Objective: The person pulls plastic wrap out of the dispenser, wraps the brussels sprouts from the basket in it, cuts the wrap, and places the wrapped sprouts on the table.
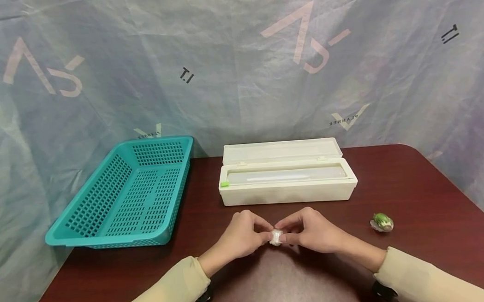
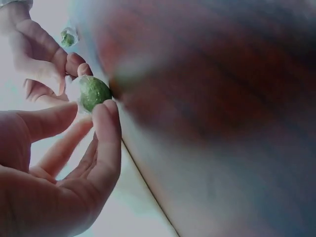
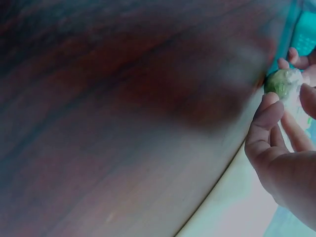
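Between my two hands is a small round green vegetable point(image 2: 95, 94), possibly a Brussels sprout, covered in clear plastic wrap. In the head view mostly its whitish wrapped side point(image 1: 276, 237) shows, low over the table. My left hand point(image 1: 244, 236) pinches it from the left with thumb and fingers. From the other side my right hand point(image 1: 316, 232) pinches it too, the fingertips of both hands nearly meeting. Just beyond the hands stands a white cling film dispenser point(image 1: 288, 194), its lid raised and a film roll inside.
A second wrapped green vegetable point(image 1: 382, 223) lies on the table to the right. On the left sits a teal plastic basket point(image 1: 164, 236) with perforated sides. The dark red-brown table point(image 1: 410, 182) ends at a grey printed curtain point(image 1: 239, 100) behind.
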`<state>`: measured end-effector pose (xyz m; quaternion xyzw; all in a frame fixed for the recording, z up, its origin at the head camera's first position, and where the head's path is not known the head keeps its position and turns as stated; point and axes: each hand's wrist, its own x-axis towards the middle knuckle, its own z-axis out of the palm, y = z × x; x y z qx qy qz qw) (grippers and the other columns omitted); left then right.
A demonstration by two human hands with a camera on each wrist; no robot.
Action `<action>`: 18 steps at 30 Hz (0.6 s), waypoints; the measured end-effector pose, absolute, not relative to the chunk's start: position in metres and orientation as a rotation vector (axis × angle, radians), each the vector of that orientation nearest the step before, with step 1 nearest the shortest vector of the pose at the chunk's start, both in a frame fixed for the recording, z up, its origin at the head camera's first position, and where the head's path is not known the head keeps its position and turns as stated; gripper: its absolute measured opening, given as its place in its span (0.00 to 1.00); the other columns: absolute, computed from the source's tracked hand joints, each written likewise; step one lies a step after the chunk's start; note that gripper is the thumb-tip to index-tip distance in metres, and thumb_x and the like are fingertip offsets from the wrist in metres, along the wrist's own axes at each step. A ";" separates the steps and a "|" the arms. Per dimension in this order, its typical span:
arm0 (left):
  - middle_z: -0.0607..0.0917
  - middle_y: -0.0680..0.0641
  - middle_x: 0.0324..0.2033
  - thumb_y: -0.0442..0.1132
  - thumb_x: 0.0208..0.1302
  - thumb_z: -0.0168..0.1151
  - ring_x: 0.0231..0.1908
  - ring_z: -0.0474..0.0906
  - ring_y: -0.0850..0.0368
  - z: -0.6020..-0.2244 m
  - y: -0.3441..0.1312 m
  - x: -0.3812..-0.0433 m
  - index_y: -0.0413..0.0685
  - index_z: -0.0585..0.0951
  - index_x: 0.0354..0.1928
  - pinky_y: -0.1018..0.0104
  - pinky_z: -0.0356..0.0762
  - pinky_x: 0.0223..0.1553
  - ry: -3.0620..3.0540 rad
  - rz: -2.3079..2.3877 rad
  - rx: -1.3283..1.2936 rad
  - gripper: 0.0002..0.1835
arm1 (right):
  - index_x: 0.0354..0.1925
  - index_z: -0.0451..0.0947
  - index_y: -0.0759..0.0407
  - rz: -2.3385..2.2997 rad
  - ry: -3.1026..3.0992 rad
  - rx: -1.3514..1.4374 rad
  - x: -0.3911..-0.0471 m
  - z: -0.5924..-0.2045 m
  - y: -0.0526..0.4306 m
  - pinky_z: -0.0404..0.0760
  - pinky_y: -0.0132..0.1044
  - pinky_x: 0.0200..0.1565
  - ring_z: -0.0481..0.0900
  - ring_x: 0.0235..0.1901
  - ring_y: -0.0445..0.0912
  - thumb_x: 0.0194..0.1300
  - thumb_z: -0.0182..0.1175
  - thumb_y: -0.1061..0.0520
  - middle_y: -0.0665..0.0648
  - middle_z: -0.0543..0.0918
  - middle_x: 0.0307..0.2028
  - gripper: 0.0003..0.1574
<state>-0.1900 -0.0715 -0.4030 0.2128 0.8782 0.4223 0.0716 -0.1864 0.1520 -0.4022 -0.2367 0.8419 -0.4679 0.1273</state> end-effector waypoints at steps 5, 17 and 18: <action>0.86 0.49 0.19 0.31 0.63 0.74 0.18 0.83 0.56 -0.402 -0.072 -0.191 0.38 0.89 0.36 0.64 0.81 0.21 2.501 1.335 0.524 0.03 | 0.51 0.86 0.71 -1.390 2.409 -0.629 -0.186 -0.402 0.151 0.79 0.33 0.32 0.84 0.30 0.46 0.64 0.74 0.61 0.55 0.89 0.32 0.20; 0.88 0.41 0.23 0.27 0.59 0.73 0.18 0.82 0.56 -0.403 -0.070 -0.193 0.34 0.87 0.34 0.63 0.84 0.23 2.250 1.575 0.405 0.03 | 0.49 0.84 0.74 -1.520 2.292 -0.555 -0.184 -0.402 0.154 0.86 0.43 0.29 0.86 0.27 0.53 0.64 0.71 0.66 0.61 0.90 0.34 0.17; 0.88 0.41 0.24 0.26 0.59 0.73 0.18 0.81 0.56 -0.403 -0.069 -0.193 0.34 0.87 0.35 0.63 0.84 0.22 2.247 1.605 0.412 0.04 | 0.50 0.84 0.75 -1.548 2.297 -0.559 -0.184 -0.401 0.154 0.87 0.45 0.30 0.87 0.28 0.54 0.65 0.71 0.66 0.62 0.90 0.35 0.17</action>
